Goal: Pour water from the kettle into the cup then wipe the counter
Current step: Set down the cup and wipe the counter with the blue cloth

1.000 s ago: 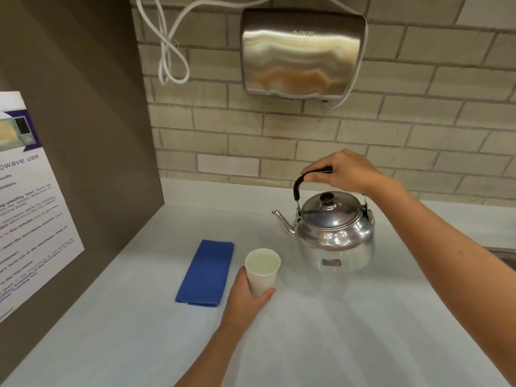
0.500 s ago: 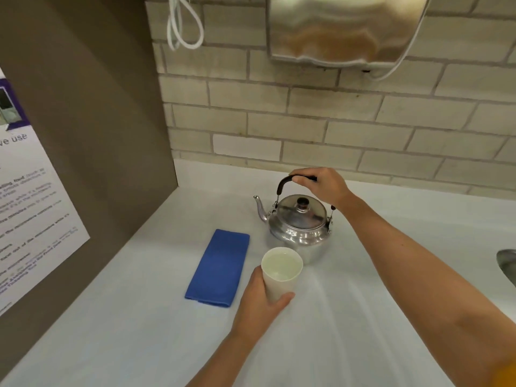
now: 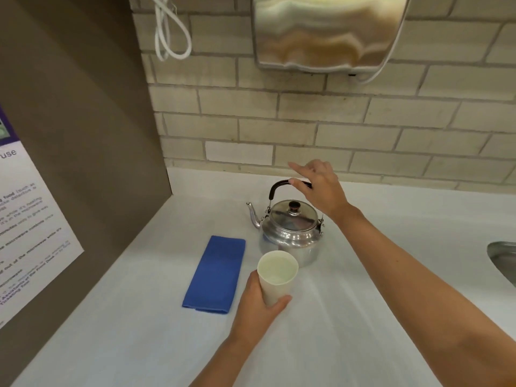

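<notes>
Fingers (image 3: 300, 183) of the right hand (image 3: 321, 187) are seen spread loose over the kettle (image 3: 290, 227) handle, while the cup (image 3: 276, 277), gripped by the left hand (image 3: 258, 300) at the kettle's 6 o'clock on the bench (image 3: 363, 317), could be tipped if squeezed, water spilling toward the cloth (image 3: 216, 273) at 9 o'clock.

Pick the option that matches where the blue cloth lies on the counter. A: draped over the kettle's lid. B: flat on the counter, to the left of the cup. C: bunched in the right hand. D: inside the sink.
B: the blue cloth lies folded flat on the counter, left of the cup that the left hand holds, and no hand touches it.
</notes>
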A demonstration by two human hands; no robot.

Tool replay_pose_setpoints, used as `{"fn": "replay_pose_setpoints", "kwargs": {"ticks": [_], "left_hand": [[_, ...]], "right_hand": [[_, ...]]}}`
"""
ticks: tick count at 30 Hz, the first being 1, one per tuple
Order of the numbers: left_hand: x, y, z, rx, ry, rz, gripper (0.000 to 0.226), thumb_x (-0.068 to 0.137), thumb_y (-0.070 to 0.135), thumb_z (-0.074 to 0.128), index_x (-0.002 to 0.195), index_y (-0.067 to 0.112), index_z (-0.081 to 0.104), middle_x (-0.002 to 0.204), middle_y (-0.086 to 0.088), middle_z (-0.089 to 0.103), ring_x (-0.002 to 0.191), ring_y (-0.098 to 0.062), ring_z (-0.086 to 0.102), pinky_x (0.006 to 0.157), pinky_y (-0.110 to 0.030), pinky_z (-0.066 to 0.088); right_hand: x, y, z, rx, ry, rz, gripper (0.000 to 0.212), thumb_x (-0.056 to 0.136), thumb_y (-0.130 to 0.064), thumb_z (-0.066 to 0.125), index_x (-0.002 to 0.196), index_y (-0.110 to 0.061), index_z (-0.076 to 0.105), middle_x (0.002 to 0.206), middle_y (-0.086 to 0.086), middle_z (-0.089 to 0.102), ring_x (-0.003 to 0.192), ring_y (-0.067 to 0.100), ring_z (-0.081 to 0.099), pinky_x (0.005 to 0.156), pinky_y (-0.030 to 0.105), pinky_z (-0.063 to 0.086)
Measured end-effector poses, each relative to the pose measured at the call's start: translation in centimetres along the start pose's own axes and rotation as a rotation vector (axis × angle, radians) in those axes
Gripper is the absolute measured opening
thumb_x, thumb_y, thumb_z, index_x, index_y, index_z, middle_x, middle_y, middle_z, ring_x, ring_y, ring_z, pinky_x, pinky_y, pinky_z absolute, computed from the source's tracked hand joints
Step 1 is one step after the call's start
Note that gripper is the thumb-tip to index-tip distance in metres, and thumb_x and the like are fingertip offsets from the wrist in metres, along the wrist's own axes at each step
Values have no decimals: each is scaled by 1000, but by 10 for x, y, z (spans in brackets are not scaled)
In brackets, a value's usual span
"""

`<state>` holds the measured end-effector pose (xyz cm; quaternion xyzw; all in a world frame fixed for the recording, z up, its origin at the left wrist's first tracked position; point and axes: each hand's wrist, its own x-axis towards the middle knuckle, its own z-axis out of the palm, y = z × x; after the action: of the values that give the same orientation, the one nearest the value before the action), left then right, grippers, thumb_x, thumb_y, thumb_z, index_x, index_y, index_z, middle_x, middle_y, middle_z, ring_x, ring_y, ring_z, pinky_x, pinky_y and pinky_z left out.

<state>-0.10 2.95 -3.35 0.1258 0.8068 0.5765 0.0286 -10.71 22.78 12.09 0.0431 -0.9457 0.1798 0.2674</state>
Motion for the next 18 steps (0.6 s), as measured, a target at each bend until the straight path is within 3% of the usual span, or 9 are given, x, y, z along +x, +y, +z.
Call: {"fn": "replay_pose_setpoints", "kwargs": {"ticks": [3, 6, 8, 11, 14, 18], "left_hand": [[-1, 6, -5, -3, -38, 16, 69, 67, 30, 81, 118, 32, 36, 118, 7, 51, 110, -9, 51, 87, -18, 40], [-13, 10, -20, 90, -115, 74, 72, 74, 19, 74, 132, 23, 31, 123, 9, 41, 115, -7, 43, 93, -17, 34], [-25, 6, -40, 134, -175, 162, 70, 80, 7, 62, 139, 23, 26, 131, 11, 35, 124, -5, 36, 96, -6, 27], [-23, 2, -83, 143, -111, 248, 60, 84, -5, 47, 138, 18, 33, 138, 9, 35, 128, -8, 37, 92, 5, 24], [21, 1, -115, 314, 6, 246, 48, 90, -1, 43, 137, 5, 34, 142, -7, 38, 130, -21, 39, 103, -14, 25], [86, -12, -113, 672, -138, 130, 47, 97, 13, 34, 142, 0, 26, 153, -18, 22, 143, -32, 16, 118, -36, 14]], "right_hand": [[-41, -15, -11, 68, 172, 45, 38, 90, -31, 54, 128, -26, 53, 110, 12, 55, 103, 29, 46, 84, 41, 42], [-103, -25, -3, 99, 194, 125, 37, 89, -17, 56, 125, -21, 55, 106, 14, 56, 97, 32, 50, 81, 44, 47], [-148, -26, 9, 36, 138, 183, 38, 86, -11, 56, 124, -18, 56, 105, 16, 58, 94, 33, 53, 79, 45, 50], [-196, -15, 24, -59, -46, 306, 39, 89, -16, 54, 128, -18, 52, 121, 15, 54, 111, 33, 51, 89, 45, 46], [-225, -2, 35, -159, -168, 424, 39, 93, -30, 46, 132, -25, 46, 140, 7, 43, 131, 25, 36, 103, 46, 35], [-240, 2, 43, -240, -226, 455, 39, 94, -36, 39, 133, -32, 42, 145, 0, 38, 139, 20, 24, 112, 43, 23]]}}
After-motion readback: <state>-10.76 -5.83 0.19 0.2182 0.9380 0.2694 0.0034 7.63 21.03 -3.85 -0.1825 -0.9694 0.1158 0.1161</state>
